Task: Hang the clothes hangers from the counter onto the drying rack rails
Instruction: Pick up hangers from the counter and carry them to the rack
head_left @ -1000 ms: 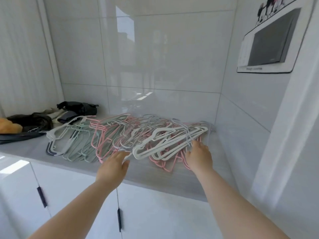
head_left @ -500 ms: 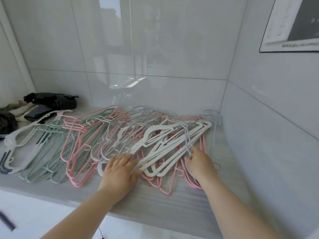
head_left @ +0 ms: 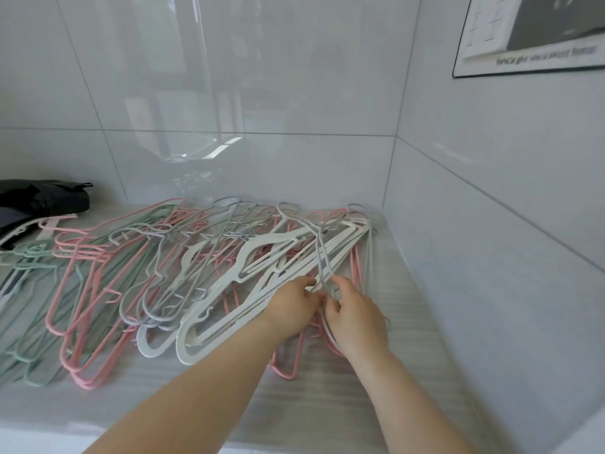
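Fingers (head_left: 331, 310) of the right hand (head_left: 355, 317) are curled in a pinch on the near end of a thin grey hanger (head_left: 322, 257). Just beside them, the fingers (head_left: 307, 283) of the left hand (head_left: 291, 306) curl onto the top of the white plastic hangers (head_left: 244, 260); whether they also catch the grey wire is hard to tell. Both hands meet near the right end of the grey counter (head_left: 327, 407), touching or nearly so.

The thin grey hanger lies on top of the white stack. Its long axis runs from the pinch straight away toward the counter's back edge, and it crosses the white plastic hangers, which slant from the near edge toward the far right corner. The right hand is the nearer one and already has it. Freeing it probably means drawing it toward the near edge and upward, while the left hand holds the white stack down so nothing snags.

Pink wire hangers (head_left: 75, 249) and pale green hangers (head_left: 29, 253) spread toward the left end, all flat on the counter. A black folded bag (head_left: 42, 198) sits at the far left. No drying rack is in view.
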A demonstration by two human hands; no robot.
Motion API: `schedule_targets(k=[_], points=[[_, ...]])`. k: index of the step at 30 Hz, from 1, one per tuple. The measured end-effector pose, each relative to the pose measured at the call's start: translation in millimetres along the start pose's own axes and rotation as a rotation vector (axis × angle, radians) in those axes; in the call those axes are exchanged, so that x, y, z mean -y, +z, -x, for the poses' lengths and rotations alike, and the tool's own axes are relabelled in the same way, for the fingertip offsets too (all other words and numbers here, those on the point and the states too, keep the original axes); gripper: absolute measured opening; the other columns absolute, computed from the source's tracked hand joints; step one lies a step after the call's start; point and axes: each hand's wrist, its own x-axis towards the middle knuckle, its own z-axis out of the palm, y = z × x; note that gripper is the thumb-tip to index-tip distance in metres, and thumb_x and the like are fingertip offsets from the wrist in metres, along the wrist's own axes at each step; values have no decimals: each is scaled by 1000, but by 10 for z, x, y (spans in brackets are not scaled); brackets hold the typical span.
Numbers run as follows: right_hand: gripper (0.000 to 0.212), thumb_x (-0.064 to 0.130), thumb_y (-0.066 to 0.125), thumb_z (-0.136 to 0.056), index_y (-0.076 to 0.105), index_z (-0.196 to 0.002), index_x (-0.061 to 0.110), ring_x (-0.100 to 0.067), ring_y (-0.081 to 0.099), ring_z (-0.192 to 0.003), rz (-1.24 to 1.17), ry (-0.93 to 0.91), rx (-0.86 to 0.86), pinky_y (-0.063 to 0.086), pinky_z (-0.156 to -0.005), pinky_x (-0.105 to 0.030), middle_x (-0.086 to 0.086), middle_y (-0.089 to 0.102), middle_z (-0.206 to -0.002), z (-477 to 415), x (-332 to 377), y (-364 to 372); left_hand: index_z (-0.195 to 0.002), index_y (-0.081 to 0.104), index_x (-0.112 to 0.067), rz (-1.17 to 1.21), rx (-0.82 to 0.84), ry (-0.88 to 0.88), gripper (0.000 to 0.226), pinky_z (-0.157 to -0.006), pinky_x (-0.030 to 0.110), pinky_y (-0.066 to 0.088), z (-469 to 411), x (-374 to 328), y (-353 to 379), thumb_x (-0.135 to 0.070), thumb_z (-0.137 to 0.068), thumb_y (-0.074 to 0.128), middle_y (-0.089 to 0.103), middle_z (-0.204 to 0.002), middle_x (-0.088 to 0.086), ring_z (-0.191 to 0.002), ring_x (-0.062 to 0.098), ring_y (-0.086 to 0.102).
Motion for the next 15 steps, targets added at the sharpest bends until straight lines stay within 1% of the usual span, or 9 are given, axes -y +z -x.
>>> schedule_targets(k=[2,3,5,6,7,9,12,13,15], points=[[44,24,37,-97,33,-140,27,-25,54,-113,-2,-7,10,41,-83,-31,-5,63,-118,10,3,-14,-126,50,1,168,63,-78,37,-73,28,51,-89,-22,21,-13,-91,51,66,-90,23,-67,23,61],[44,25,37,-96,33,-140,28,-24,54,-112,-3,-7,15,41,-83,-30,-5,63,-117,18,3,-20,-120,53,6,248,74,-99,33,-64,28,52,-112,-27,16,-10,-91,52,66,-77,20,-55,19,58],[44,26,37,-97,33,-140,29,-23,54,-112,2,-9,19,41,-82,-28,-3,63,-118,42,-11,-27,-97,59,8,382,124,-125,16,-45,20,46,-134,-12,-2,-4,-91,51,60,-49,5,-39,11,53],[43,27,37,-97,33,-139,30,-22,54,-112,6,-10,17,41,-82,-28,-2,63,-118,58,-16,-33,-84,60,4,429,155,-137,13,-39,17,43,-136,-19,-8,-1,-91,50,56,-43,0,-36,9,52],[43,28,37,-97,33,-139,31,-22,55,-112,11,-12,13,41,-82,-27,-1,63,-118,74,-18,-38,-75,58,0,455,175,-146,18,-37,16,43,-136,-30,-19,0,-91,49,56,-41,-1,-34,9,53],[43,29,36,-97,31,-140,32,-21,55,-111,45,-15,8,41,-81,-27,-1,62,-118,95,-22,-45,-68,54,-5,436,181,-152,25,-38,17,45,-129,-69,-13,1,-91,48,56,-41,-1,-34,8,53],[40,28,32,-99,32,-139,27,-22,57,-109,150,11,-18,42,-80,-28,-2,63,-117,82,-81,-74,-73,47,-8,439,123,-174,23,-38,18,48,-91,-111,7,3,-92,39,58,-56,4,-33,7,55],[39,27,31,-99,35,-138,26,-22,57,-109,170,35,-31,42,-79,-28,-2,63,-116,70,-116,-92,-75,44,-8,458,99,-182,23,-36,19,46,-66,-125,16,2,-93,35,57,-63,7,-32,8,55],[37,24,30,-100,39,-136,27,-24,58,-107,181,91,-58,42,-79,-28,-3,64,-113,48,-176,-124,-75,42,-9,449,50,-169,24,-34,21,38,-40,-106,21,-1,-95,31,52,-65,10,-26,8,48]])
